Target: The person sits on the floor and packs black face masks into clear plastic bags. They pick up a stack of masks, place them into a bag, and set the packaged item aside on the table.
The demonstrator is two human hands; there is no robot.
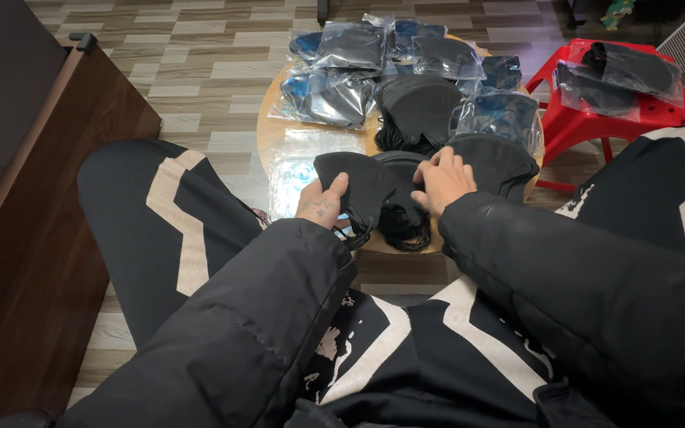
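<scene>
Clear mask packets (350, 47) on round table (267, 131)

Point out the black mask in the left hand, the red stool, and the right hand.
black mask (366, 184), head view, its middle panel.
red stool (588, 123), head view, seat's front edge.
right hand (443, 181), head view, back of hand.

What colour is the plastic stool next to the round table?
Red. The plastic stool, right of the round table, shows best in the head view.

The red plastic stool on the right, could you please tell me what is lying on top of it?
On the red stool lie clear plastic bags of black masks, overlapping one another. They cover most of the seat, so whatever lies beneath them cannot be seen.
</scene>
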